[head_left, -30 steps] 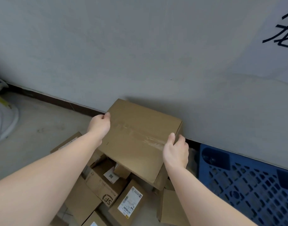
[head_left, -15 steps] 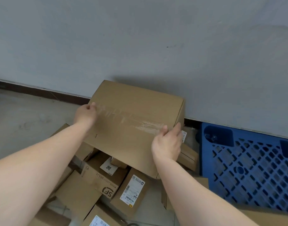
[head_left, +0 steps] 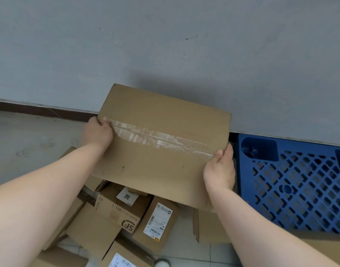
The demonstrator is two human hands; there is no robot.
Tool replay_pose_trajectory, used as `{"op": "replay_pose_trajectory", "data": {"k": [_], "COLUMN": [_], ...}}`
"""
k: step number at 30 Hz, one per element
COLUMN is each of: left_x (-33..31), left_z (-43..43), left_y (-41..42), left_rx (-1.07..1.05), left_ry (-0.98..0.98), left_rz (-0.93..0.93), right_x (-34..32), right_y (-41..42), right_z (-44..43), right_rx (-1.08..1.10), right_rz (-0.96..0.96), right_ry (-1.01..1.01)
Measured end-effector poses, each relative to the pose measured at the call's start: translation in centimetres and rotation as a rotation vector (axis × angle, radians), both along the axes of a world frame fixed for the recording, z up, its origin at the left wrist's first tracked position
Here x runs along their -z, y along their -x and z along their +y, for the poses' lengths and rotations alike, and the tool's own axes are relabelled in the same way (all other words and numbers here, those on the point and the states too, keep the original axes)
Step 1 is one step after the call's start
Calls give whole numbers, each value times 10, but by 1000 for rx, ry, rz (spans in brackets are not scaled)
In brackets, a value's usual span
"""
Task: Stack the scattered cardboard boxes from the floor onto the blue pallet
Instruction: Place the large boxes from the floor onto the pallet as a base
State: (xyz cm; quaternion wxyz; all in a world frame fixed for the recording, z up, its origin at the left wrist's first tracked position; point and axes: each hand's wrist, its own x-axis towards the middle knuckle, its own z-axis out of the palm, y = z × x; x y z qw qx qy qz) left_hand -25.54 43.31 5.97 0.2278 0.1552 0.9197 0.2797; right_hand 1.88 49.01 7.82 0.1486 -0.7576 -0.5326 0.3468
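Note:
A large brown cardboard box with clear tape across its top is lifted above the floor pile. My left hand grips its left edge, thumb on top. My right hand grips its right edge near the tape's end. The blue plastic pallet lies on the floor just right of the box, against the wall; its lattice top is bare where visible. Several smaller cardboard boxes lie scattered under and in front of the held box, some with white shipping labels.
A grey wall with a dark baseboard stands right behind the box. Bare concrete floor stretches to the left. Another cardboard surface shows at the bottom right. A small round pale object sits at the bottom edge.
The large box has moved right toward the pallet, with both hands still gripping its edges. The view has shifted right, showing more of the pallet.

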Motion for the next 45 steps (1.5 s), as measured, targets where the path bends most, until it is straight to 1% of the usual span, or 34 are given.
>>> {"op": "replay_pose_trajectory", "data": {"k": [4, 10, 18, 22, 27, 32, 36, 40, 45], "left_x": [-5, -25, -77, -107, -146, -182, -203, -215, -228], "left_z": [3, -2, -11, -22, -39, -54, -66, -79, -93], "left_y": [-8, -17, -57, -86, -129, -169, -196, -209, -230], "left_rx": [-31, -89, -127, -165, -230, -201, -154, -89, -90], "left_ry": [43, 85, -18, -117, -184, -165, -208, -251, -268], "left_rz": [5, 71, 109, 114, 115, 134, 133, 152, 103], "right_x": [-4, -20, -61, -90, -134, -175, -198, -213, -227], "right_y": [-6, -12, -47, -77, -118, -158, -187, -212, -240], "right_z": [4, 6, 14, 16, 12, 7, -1, -14, -31], "right_rx": [1, -32, -24, -62, -111, -141, -138, -124, -105], "right_rz": [12, 34, 9, 2, 5, -32, -64, -87, -118], "right_ry": [13, 17, 5, -36, -92, -131, -164, -186, -203]}}
